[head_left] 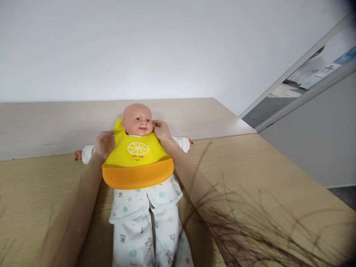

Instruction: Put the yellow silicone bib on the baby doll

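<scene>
A baby doll (136,111) with a bald head lies on its back, dressed in a white patterned top and trousers (167,226). Over its chest spreads a yellow bib (130,152) with a lemon-slice print, a smiling face and an orange catch pocket (138,174). My left hand (105,144) is at the bib's left edge beside the doll's shoulder, its fingers curled and partly hidden behind the bib. My right hand (161,131) pinches the bib's neck strap close to the doll's cheek. Behind the neck, the strap ends are hidden.
Under the doll is a light wooden table (236,174), with a paler strip of board (189,116) along the back. A white wall (111,48) rises behind it. To the right is a glazed opening (294,85) above a grey panel. Loose dark hair strands cross the lower right.
</scene>
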Available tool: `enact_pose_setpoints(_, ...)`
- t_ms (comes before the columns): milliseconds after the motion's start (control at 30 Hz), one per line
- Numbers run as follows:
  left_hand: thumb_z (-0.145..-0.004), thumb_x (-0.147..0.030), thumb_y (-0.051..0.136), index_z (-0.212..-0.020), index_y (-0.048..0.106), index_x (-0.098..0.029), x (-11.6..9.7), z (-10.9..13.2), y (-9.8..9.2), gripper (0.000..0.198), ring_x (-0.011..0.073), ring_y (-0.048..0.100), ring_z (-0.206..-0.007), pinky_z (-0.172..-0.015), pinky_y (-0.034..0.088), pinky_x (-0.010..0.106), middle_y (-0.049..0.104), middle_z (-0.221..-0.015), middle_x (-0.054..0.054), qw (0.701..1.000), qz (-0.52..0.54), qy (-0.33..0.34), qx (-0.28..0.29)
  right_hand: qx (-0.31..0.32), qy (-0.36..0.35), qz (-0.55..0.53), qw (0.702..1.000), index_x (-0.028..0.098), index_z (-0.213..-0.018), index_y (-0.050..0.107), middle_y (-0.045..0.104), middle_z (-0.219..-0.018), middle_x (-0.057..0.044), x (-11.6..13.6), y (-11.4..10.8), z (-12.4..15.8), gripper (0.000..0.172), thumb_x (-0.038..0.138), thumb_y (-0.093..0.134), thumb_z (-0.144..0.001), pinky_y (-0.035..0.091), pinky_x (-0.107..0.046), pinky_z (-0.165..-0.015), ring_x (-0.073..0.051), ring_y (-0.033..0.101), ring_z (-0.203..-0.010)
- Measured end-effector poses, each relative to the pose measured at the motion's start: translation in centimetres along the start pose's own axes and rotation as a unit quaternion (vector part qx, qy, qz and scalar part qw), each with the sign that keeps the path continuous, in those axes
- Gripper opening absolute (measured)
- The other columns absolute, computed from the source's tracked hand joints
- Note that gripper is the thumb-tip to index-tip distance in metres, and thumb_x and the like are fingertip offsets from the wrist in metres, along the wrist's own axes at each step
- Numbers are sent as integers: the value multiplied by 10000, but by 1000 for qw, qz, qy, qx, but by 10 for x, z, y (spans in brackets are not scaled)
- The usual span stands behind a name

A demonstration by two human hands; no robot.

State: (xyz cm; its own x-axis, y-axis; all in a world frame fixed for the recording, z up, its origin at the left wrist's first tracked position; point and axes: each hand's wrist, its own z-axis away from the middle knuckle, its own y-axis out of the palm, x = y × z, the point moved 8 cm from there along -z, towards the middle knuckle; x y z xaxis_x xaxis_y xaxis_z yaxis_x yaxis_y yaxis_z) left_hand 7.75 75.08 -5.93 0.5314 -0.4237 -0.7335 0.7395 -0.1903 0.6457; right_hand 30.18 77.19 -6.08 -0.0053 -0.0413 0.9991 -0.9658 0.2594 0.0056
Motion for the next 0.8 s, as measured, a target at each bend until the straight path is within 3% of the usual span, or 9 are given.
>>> enact_pose_setpoints(267, -865, -306, 442, -941, 654, -218, 1, 4, 1, 242, 346, 646, -1188, -989, 540, 481, 763, -978, 54, 1000, 10, -8, -6, 128, 118, -184, 967, 189, -971, 704, 770, -910, -43, -11, 22, 1, 266, 155, 653, -712, 604, -369, -839, -194, 707, -778)
enact_pose_setpoints(533, -879, -294, 466, -948, 700, -209, 4, -1, -7, 258, 362, 615, -1241, -979, 549, 478, 772, -995, 35, 1000, 19, 2, 16, 220, 273, -213, 912, 161, -935, 702, 757, -830, -94, -30, 45, -2, 274, 343, 592, -762, 609, -457, -882, -273, 722, -804)
enact_pose_setpoints(700, -841, -288, 496, -948, 693, -195, 5, 1, -6, 243, 359, 634, -1222, -1012, 533, 521, 768, -1019, 71, 999, 31, -7, 11, 216, 262, -238, 910, 150, -959, 697, 760, -860, -109, -33, 46, -2, 295, 327, 570, -761, 602, -467, -914, -285, 727, -839)
enact_pose_setpoints(800, -784, -292, 550, -948, 692, -206, 2, 1, -6, 233, 387, 617, -1244, -1016, 524, 564, 766, -1056, 103, 1000, 25, 10, -4, 214, 210, -220, 928, 143, -975, 693, 760, -861, -116, -24, 46, 0, 285, 297, 592, -757, 601, -487, -905, -296, 727, -860)
